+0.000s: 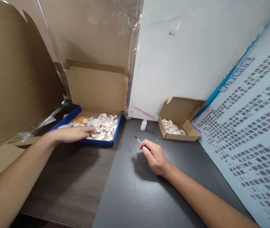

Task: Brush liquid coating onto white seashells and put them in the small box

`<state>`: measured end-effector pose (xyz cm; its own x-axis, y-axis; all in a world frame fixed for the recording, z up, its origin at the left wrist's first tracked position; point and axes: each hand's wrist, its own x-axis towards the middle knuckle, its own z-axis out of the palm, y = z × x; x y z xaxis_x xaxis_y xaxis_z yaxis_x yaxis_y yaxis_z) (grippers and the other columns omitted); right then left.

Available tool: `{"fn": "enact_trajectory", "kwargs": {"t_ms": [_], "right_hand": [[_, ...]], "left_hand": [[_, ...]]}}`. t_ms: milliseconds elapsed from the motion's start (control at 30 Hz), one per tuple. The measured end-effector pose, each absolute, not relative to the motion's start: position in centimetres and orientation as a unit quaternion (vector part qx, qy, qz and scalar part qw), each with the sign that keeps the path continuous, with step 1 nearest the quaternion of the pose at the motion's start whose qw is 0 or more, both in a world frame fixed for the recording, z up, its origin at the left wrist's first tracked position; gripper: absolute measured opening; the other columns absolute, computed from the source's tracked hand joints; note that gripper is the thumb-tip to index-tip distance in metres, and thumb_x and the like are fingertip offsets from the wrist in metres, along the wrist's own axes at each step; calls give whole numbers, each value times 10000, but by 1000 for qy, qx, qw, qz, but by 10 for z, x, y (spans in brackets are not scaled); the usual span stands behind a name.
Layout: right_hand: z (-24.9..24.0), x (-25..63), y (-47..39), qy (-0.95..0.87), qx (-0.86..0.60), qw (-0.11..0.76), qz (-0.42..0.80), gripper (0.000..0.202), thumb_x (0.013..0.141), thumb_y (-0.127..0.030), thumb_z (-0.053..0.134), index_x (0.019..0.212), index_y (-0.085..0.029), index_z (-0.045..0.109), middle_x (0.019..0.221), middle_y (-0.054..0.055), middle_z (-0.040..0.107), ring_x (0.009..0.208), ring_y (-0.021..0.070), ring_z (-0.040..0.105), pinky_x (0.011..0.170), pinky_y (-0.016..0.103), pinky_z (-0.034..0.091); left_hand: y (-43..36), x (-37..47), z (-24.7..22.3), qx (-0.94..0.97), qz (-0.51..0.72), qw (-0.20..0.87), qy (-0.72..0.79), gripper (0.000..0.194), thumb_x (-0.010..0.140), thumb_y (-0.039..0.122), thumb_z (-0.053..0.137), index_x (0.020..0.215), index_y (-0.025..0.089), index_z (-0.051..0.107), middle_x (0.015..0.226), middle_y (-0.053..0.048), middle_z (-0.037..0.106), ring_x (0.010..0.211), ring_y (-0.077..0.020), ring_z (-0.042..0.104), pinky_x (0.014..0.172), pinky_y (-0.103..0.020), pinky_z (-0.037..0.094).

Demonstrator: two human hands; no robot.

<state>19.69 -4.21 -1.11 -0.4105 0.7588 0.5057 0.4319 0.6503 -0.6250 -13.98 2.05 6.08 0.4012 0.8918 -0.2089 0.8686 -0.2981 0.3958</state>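
My left hand (79, 133) reaches over the front rim of a blue-edged cardboard box (101, 142) on the left. Its fingers are bent together among the white seashells (105, 122) in there; whether a shell is between them is hidden. An orange piece (81, 119) lies with the shells. Held in my right hand (155, 157) is a small thin brush (138, 139), its dark tip pointing up and left above the grey tabletop. Beyond the brush, a small whitish bottle (143, 125) stands near the wall.
To the right, a smaller open cardboard box (179, 136) contains more shells (172, 126). A white panel (179, 57) closes off the back, and a printed poster (248, 126) borders the right side. Brown cardboard sheets (13, 72) stand on the left. The tabletop (135, 196) is grey.
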Motion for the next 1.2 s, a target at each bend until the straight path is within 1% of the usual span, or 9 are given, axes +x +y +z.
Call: {"fn": "enact_trajectory", "kwargs": {"t_ms": [100,200,400,533,700,867,1100,1200], "right_hand": [[-12,197,-42,-814,-367,401,206,188,953,-205,385,843,-202,537,734,-3,551,660,140,514,645,245,384],[-12,197,-42,-814,-366,401,207,188,954,-205,387,845,-203,540,738,-1,555,665,141,517,649,246,386],[-11,196,-42,-814,-365,401,207,183,947,-203,390,841,-201,540,739,0,560,668,141,522,652,244,388],[-11,197,-42,-814,-367,399,208,185,946,-203,393,836,-199,541,728,-4,553,656,137,512,647,241,384],[-12,197,-42,-814,-368,398,208,183,947,-202,397,836,-198,544,731,-5,557,660,135,514,649,238,381],[-13,197,-41,-814,-369,396,209,184,946,-203,397,838,-198,545,736,-3,561,664,137,519,652,239,385],[-12,197,-41,-813,-368,400,207,184,951,-199,399,838,-201,544,740,0,571,667,137,526,649,240,391],[-11,197,-42,-813,-369,400,205,185,951,-199,399,837,-199,545,740,1,573,669,137,528,650,239,393]], "left_hand": [[22,-142,60,800,-26,265,538,363,664,237,386,924,187,634,1009,-61,688,989,-224,619,862,-254,452],[21,-143,62,799,-40,269,536,299,685,249,363,855,194,602,937,-52,661,946,-224,603,847,-265,439],[15,-139,68,797,-27,281,533,234,697,325,347,753,197,534,833,-45,592,841,-218,558,807,-287,419],[13,-135,70,795,-23,293,530,221,689,339,342,742,200,506,817,-45,563,825,-218,543,803,-297,412],[12,-135,66,787,12,308,534,157,665,343,391,673,206,468,749,-38,519,762,-217,514,749,-308,412],[11,-139,67,780,35,318,537,158,666,354,426,697,213,490,768,-32,521,788,-224,521,734,-303,405],[15,-141,63,758,93,310,566,130,684,341,408,658,215,425,743,-13,464,750,-195,472,669,-283,400],[16,-142,61,754,96,295,578,136,693,342,373,662,215,412,753,-20,473,732,-189,477,632,-274,414]]}}
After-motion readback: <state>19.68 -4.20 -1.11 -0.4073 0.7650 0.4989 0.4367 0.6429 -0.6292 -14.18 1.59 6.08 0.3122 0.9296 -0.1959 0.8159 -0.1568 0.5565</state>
